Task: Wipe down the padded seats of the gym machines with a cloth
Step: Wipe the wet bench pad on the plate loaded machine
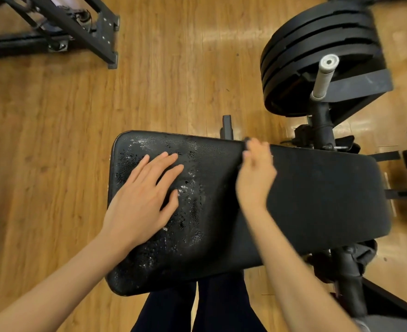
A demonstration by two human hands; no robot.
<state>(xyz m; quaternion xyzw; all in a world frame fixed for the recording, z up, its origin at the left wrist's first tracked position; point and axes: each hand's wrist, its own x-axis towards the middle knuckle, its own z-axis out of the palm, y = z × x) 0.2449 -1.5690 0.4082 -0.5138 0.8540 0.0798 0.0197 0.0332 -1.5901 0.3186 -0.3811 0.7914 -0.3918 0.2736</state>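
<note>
While both arms reach over the seat:
Left hand (147, 195): flat, fingers straight, pressing the seat's (305, 200) worn left half.
Right hand (256, 173): blurred at the seat's far edge, pinching something small and dark; cloth not discernible.
Weight plates (317, 51): beyond the seat, right.

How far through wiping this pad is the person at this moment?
Done: nothing shows as clearly wiped. In hand: the left hand lies flat on the worn end of the pad, and the blurred right hand grips something dark, probably the cloth, at the far edge. Left: apparently most of the pad.
</note>
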